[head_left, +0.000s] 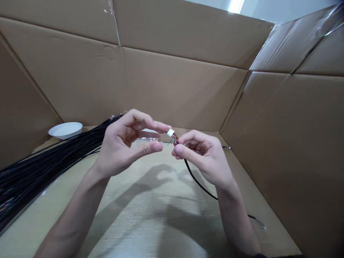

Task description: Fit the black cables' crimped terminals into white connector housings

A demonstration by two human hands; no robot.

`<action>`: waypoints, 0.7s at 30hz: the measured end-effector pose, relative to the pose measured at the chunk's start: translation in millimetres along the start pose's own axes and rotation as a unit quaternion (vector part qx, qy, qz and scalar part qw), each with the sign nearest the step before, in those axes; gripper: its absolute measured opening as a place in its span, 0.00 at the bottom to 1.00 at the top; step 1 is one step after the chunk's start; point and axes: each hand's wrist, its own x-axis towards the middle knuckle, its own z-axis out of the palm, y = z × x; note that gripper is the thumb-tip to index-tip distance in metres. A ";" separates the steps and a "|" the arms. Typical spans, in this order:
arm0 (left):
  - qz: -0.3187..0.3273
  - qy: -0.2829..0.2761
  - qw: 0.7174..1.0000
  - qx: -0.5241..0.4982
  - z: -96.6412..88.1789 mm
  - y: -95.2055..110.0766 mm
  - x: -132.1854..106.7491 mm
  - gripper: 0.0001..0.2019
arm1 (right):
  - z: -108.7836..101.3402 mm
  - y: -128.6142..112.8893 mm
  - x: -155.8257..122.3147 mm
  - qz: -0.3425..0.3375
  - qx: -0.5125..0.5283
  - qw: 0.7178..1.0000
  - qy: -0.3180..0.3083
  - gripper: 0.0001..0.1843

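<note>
A black cable [197, 182] with a white plug connector [170, 132] on several thin coloured wires [175, 138] is held up above the table. My right hand [204, 154] pinches it between thumb and fingers just below the connector, and the cable hangs down behind my right forearm. My left hand [129, 139] is raised at the left with its thumb and fingers apart. Its index fingertip is at the connector's upper left side; whether it touches, I cannot tell.
A thick bundle of black cables [59, 157] lies at the left, beside a white bowl [66, 129]. A clear plastic item [149, 136] sits behind my left hand. Cable ends [259, 222] lie on the table at the right. Cardboard walls [174, 82] enclose the table.
</note>
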 end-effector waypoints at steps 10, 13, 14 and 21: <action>0.052 0.027 0.971 0.233 7.4 19.6 -9.8 0.03 | 2.2 -0.9 -2.5 0.006 -0.037 0.999 0.017 0.05; 0.059 0.028 0.967 0.244 10.2 20.2 -10.7 0.04 | 3.2 -1.1 -1.4 0.005 -0.043 0.999 0.024 0.06; 0.060 0.026 0.967 0.246 10.9 20.1 -10.8 0.04 | 3.4 -1.1 -0.8 0.004 -0.043 0.999 0.024 0.06; 0.052 0.049 0.961 0.266 11.9 15.7 -7.4 0.04 | 2.7 -0.4 0.1 0.001 -0.030 0.999 0.015 0.05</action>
